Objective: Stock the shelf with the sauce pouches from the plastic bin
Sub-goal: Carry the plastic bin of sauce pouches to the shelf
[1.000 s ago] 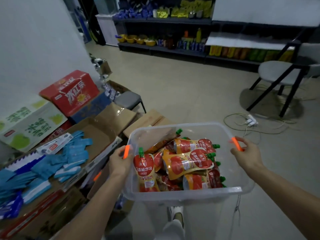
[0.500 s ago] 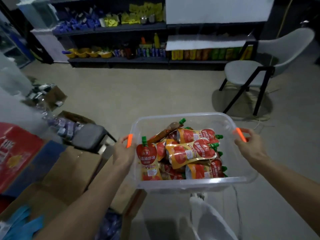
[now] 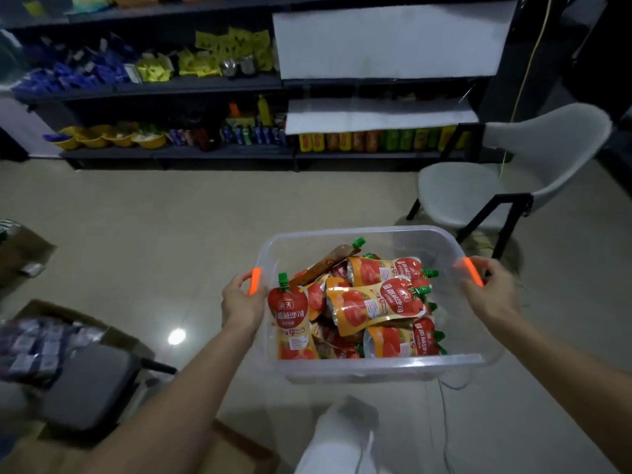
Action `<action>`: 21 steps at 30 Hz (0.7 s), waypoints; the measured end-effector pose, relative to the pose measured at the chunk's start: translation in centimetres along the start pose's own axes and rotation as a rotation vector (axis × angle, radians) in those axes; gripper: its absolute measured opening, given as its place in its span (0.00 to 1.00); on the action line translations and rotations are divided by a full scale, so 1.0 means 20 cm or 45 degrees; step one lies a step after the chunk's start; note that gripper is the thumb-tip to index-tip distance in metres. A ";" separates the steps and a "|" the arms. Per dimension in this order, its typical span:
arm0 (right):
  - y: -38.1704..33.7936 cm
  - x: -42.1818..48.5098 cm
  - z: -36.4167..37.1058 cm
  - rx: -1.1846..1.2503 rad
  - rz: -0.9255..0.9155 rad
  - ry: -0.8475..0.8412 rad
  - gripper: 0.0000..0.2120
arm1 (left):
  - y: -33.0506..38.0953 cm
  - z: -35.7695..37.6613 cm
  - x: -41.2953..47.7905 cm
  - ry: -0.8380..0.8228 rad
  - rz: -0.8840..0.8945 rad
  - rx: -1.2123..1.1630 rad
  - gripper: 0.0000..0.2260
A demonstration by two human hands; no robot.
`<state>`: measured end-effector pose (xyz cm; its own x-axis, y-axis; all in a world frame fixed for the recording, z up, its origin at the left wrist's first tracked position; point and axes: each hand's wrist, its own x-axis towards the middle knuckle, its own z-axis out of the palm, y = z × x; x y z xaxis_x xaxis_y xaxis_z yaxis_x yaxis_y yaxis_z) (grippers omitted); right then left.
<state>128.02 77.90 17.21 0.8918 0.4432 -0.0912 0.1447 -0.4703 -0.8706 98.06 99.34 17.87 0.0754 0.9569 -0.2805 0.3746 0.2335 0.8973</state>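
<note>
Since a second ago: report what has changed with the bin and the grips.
The person turned right and carried the plastic bin toward the shelf, which now spans the top of the view; the red carton has left the view. The left grip and right grip hold the orange handles as before, and the sauce pouches lie unshifted in the bin.

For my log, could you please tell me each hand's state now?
Left hand: holding the bin by its left handle.
Right hand: holding its right handle.
</note>
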 end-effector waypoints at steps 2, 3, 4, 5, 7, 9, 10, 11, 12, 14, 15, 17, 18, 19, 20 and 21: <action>-0.05 0.21 0.08 -0.007 0.005 0.023 0.20 | 0.11 0.12 0.22 -0.026 0.002 0.004 0.13; -0.08 0.31 0.13 -0.006 0.017 0.040 0.21 | 0.17 0.17 0.33 -0.042 0.004 0.018 0.13; -0.11 0.41 0.17 0.005 0.032 0.059 0.22 | 0.22 0.23 0.45 -0.059 0.011 0.028 0.13; -0.13 0.51 0.23 0.022 0.049 0.080 0.22 | 0.27 0.29 0.58 -0.079 0.014 0.043 0.13; -0.18 0.71 0.33 0.038 0.081 0.130 0.22 | 0.38 0.41 0.82 -0.129 0.033 0.071 0.12; -0.23 0.89 0.42 0.066 0.110 0.197 0.20 | 0.51 0.53 1.06 -0.181 0.056 0.091 0.11; -0.27 0.98 0.45 0.074 0.124 0.227 0.18 | 0.57 0.60 1.17 -0.205 0.066 0.110 0.11; -0.29 1.07 0.48 0.074 0.154 0.253 0.17 | 0.64 0.66 1.28 -0.232 0.074 0.141 0.11; -0.31 1.16 0.50 0.071 0.187 0.276 0.17 | 0.70 0.73 1.38 -0.257 0.091 0.167 0.11; -0.33 1.33 0.55 0.064 0.225 0.303 0.16 | 0.81 0.88 1.57 -0.305 0.120 0.198 0.10; -0.34 1.41 0.56 0.060 0.250 0.318 0.16 | 0.87 0.95 1.65 -0.326 0.131 0.216 0.09; -0.36 1.61 0.58 0.059 0.288 0.357 0.16 | 0.98 1.12 1.82 -0.389 0.168 0.241 0.09; -0.36 1.68 0.59 0.057 0.302 0.358 0.15 | 1.02 1.20 1.88 -0.413 0.181 0.259 0.10; -0.35 1.76 0.59 0.064 0.328 0.371 0.15 | 1.05 1.29 1.95 -0.431 0.190 0.283 0.10; -0.33 1.85 0.60 0.067 0.353 0.394 0.14 | 1.08 1.38 2.03 -0.446 0.209 0.317 0.10; -0.31 1.93 0.60 0.069 0.370 0.428 0.14 | 1.12 1.48 2.10 -0.455 0.227 0.356 0.10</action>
<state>156.42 107.18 13.28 0.9831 0.0215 -0.1817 -0.1475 -0.4940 -0.8569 137.02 139.68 15.96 0.4552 0.8470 -0.2746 0.5572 -0.0305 0.8298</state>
